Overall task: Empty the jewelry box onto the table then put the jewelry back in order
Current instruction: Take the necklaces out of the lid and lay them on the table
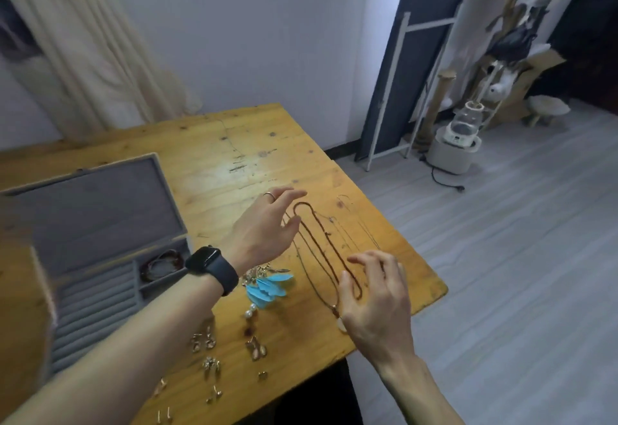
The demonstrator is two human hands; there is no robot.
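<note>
Hovering over the necklaces: your left grip (264, 234) is released, fingers straight and spread, above the far loop of the brown cord (321, 247). Your right grip (378, 304) is also released, fingers loosely bent over the cord's near end. Neither holds anything; contact with the cord cannot be told.

Layout on the desk (217, 157):
- brown cord laid out long, doubled, running from the far loop toward you, a pale pendant (341, 324) at the near end, partly under your right grip
- thin chain (361, 227) just beside it on the right, faint
- blue feather piece (267, 287) and a pearl drop (250, 311) left of the cord, near your watch (214, 265)
- small gold earrings (209, 341) in loose rows nearer you

Box (97, 301) sits open at the left edge, lid up. Ring rolls look bare; one reddish bracelet (162, 264) lies in the small compartment.

Judgement: emptying is all but done, or the refill has only begun with the bracelet; this view does not settle which. The step in hand is the necklaces, either straightening or picking up the cord.

Next move calls for a pinch at both ends of the cord, pendant end with your right, loop with your left. Lift it level so it stays untangled and does not drag the thin chain. Then carry it left, over the feather piece, to the box
</note>
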